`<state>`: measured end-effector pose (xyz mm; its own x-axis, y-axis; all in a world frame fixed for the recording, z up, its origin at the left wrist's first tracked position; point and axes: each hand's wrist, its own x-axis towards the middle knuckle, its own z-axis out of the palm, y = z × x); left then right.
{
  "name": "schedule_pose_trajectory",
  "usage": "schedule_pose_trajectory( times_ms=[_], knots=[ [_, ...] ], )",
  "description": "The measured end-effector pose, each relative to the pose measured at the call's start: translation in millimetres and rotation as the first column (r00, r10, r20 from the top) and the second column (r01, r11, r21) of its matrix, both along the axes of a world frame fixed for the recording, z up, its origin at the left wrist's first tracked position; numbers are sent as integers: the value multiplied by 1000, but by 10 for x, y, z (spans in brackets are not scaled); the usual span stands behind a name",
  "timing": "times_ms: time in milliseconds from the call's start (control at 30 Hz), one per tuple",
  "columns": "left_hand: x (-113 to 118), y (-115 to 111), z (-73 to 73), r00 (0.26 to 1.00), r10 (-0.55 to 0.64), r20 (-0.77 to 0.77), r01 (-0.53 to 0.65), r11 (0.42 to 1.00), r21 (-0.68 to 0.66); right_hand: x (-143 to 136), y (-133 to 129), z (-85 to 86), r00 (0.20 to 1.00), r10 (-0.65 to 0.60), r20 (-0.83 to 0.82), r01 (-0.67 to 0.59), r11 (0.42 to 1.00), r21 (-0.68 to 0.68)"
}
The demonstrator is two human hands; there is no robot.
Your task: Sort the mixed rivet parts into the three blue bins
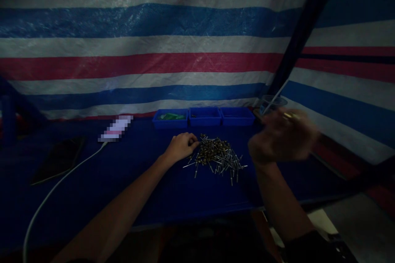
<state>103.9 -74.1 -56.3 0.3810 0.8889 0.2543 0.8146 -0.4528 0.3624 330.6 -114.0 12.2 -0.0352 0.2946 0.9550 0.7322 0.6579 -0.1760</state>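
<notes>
A pile of small metal fasteners [216,154] lies on the blue table, with brass-coloured short pieces mixed among silver pins that look like blind rivets. At the pile's left edge rests my left hand [182,146], its fingers curled and pressed together; what they hold, if anything, is hidden. My right hand [284,137] is raised to the right of the pile, apart from it and blurred by motion. A shiny gold-coloured spot shows on its fingers, too smeared to tell whether it is a ring or a fastener.
Behind the pile stand a blue bin [170,124] with green material inside, a middle blue bin [205,121] and a right blue bin [237,122]. A clear cup [273,100] with a straw is at back right. Leftward lie a lit phone [115,128], its white cable [58,187] and a dark tablet [58,158].
</notes>
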Motion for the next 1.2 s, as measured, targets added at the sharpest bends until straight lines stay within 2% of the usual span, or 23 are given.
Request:
schedule_pose_trajectory(
  times_ms=[67, 133, 200, 267, 333, 367, 467, 567, 633, 733, 833, 900, 967, 1033, 1100, 1133, 1167, 1200],
  knots=[
    [-6, -8, -4, 1000, -2, -27, 2, 1000, 13, -3, 136, 11, 984, -167, 69, 176, 970, -168],
    [-9, -13, -6, 999, 6, -43, -5, 1000, 21, 21, 259, 23, 925, -271, 265, 360, 848, -389],
    [-10, -13, -9, 998, 18, -57, -16, 999, 33, 66, 322, 26, 878, -316, 360, 468, 725, -505],
    [-9, -7, -15, 998, 19, -60, -16, 999, 51, 91, 331, 14, 865, -361, 349, 501, 671, -547],
    [-9, 2, -29, 999, -9, -40, 11, 998, 57, 57, 318, -27, 885, -322, 337, 465, 672, -577],
    [-9, 8, -37, 999, -27, -23, 28, 998, 57, 15, 312, -61, 902, -260, 346, 426, 677, -601],
    [-10, 20, -60, 997, -72, 37, 70, 995, 67, -177, 305, -209, 919, 25, 394, 277, 673, -686],
    [-4, 25, -52, 983, -89, 159, 82, 995, 49, -370, 301, -360, 860, 244, 448, 183, 672, -718],
    [5, 25, -27, 946, -72, 315, 83, 996, -21, -449, 293, -418, 826, 295, 480, 163, 690, -705],
    [21, 23, 19, 823, -16, 568, 118, 983, -143, -487, 279, -436, 821, 308, 481, 128, 721, -681],
    [40, 21, 52, 710, 7, 704, 173, 967, -185, -481, 281, -413, 834, 306, 460, 87, 750, -656],
    [48, 18, 71, 659, 9, 753, 207, 959, -192, -478, 280, -380, 851, 270, 451, 88, 772, -629],
    [48, 12, 89, 626, 21, 779, 221, 954, -203, -470, 248, -313, 899, 179, 399, 94, 811, -577],
    [40, 3, 94, 659, 32, 752, 184, 962, -203, -439, 149, -201, 963, 91, 254, 30, 899, -436],
    [29, -9, 75, 783, 1, 623, 113, 983, -143, -382, -28, -58, 992, 115, 45, -109, 987, -118],
    [25, -16, 56, 854, -28, 519, 86, 992, -88, -349, -133, 12, 984, 174, -47, -170, 982, 86],
    [23, -22, 32, 913, -59, 403, 79, 996, -32, -317, -235, 75, 963, 243, -115, -203, 938, 281],
    [23, -29, 6, 953, -90, 290, 90, 996, 12, -288, -320, 127, 944, 288, -160, -202, 890, 409]
  ],
)
